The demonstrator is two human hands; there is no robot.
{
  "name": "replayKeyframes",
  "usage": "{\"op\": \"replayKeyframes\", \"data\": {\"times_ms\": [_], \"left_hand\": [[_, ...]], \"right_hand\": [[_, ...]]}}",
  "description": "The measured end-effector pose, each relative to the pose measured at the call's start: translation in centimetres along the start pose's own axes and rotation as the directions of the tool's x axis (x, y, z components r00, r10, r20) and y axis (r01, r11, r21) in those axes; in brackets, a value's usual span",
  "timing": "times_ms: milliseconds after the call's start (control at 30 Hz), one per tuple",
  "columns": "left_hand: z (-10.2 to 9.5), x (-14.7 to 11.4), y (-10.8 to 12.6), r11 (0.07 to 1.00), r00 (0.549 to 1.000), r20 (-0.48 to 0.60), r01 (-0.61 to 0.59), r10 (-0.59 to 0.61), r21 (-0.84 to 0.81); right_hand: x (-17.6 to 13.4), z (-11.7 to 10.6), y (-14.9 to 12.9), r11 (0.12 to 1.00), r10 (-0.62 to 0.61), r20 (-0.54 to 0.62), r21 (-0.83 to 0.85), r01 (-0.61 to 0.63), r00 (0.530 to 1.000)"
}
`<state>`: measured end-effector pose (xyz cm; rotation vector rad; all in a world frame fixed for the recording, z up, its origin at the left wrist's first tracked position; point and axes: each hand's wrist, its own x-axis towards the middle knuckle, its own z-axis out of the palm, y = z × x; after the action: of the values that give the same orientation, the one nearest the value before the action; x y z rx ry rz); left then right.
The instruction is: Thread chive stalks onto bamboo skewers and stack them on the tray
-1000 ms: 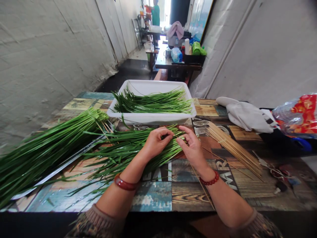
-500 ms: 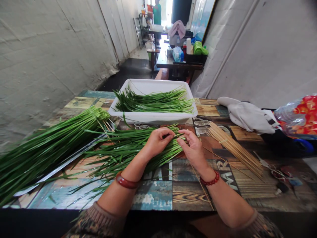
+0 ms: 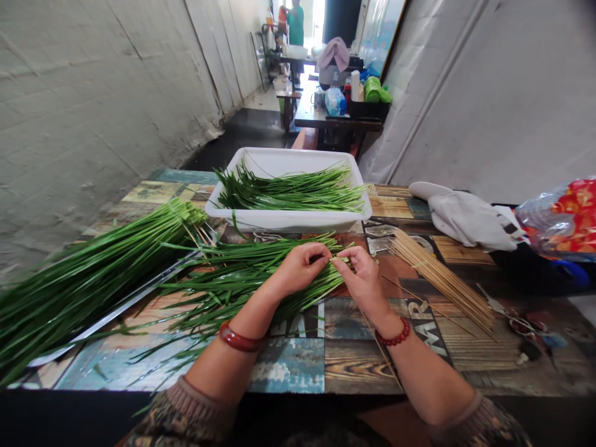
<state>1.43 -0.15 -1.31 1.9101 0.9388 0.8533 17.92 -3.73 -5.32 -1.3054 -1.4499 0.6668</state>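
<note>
Loose garlic chives point(image 3: 223, 270) lie across the middle of the table, pale stem ends to the right. Over those ends my left hand point(image 3: 305, 264) is closed in a pinch on a chive stalk. My right hand point(image 3: 363, 273) meets it fingertip to fingertip, thumb and forefinger pinched on the same stalk's end. A thin bamboo skewer point(image 3: 380, 351) runs from beneath my right hand towards the table's front edge; whether the hand touches it is hidden. Beyond my hands, a white plastic tub point(image 3: 288, 219) holds more chives.
A thick chive bundle point(image 3: 107, 267) fills the left side, with a long knife point(image 3: 125, 304) alongside it. Bamboo skewers point(image 3: 442, 279) lie in a bundle at right, near scissors point(image 3: 516, 323) and a pale cloth point(image 3: 460, 214). A person in green point(image 3: 295, 25) stands far back.
The fingertips of both hands have come closer together at the stem end, and my right thumb and forefinger have closed. The chives, tub and skewers stay where they were.
</note>
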Motion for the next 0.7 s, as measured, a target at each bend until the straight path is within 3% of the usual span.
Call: {"op": "replayKeyframes", "data": {"times_ms": [233, 333, 467, 600, 700], "left_hand": [[-0.7, -0.1, 0.1, 0.998, 0.992, 0.118, 0.040, -0.045, 0.044], [-1.4, 0.0, 0.3, 0.996, 0.996, 0.040, 0.072, -0.074, 0.055], [-2.4, 0.1, 0.3, 0.995, 0.988, -0.133, 0.089, -0.081, 0.050], [-2.6, 0.0, 0.2, 0.993, 0.973, -0.201, 0.114, -0.109, 0.015], [-2.5, 0.0, 0.2, 0.993, 0.981, -0.162, 0.114, -0.110, 0.017]], "right_hand": [[0.6, -1.2, -0.8, 0.993, 0.024, 0.107, 0.108, -0.035, 0.994], [0.9, -1.5, -0.7, 0.981, 0.086, 0.086, 0.168, -0.099, 0.993], [1.0, -1.5, -0.3, 0.934, 0.161, 0.212, 0.282, -0.218, 0.964], [0.9, -1.5, -0.7, 0.972, 0.067, 0.345, 0.191, -0.140, 0.936], [0.7, -1.4, -1.0, 0.995, 0.030, 0.362, 0.073, -0.060, 0.932]]}}
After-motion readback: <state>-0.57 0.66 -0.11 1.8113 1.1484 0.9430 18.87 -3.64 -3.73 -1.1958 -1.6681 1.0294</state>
